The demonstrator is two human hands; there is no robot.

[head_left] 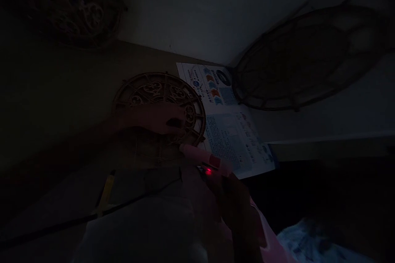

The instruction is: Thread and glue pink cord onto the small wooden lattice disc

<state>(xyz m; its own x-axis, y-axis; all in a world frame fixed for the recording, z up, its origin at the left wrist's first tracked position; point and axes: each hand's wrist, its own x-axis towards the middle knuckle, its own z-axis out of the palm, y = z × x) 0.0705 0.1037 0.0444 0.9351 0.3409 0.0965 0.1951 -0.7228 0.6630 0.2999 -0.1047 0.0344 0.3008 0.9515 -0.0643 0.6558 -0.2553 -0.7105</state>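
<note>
The scene is very dark. A round brown frame with scrollwork inside [152, 88] lies at the centre of the head view, partly over a printed sheet. Across it reaches my left hand [157, 118], its fingertips at the scrollwork on the frame's right side; whether they pinch anything is too dark to tell. My right hand [230, 195] is wrapped round a pink pen-like tool [197, 155] with a glowing red light. The tool's tip points up and left at the frame's lower right edge, close below my left fingers.
Printed paper [225, 139] lies right of the frame. A large oval frame [265, 104] leans against the pale wall at the right. Another scrollwork piece [92, 16] is at the upper left. A yellow cutter-like object [106, 189] and a dark cord [138, 199] lie in front.
</note>
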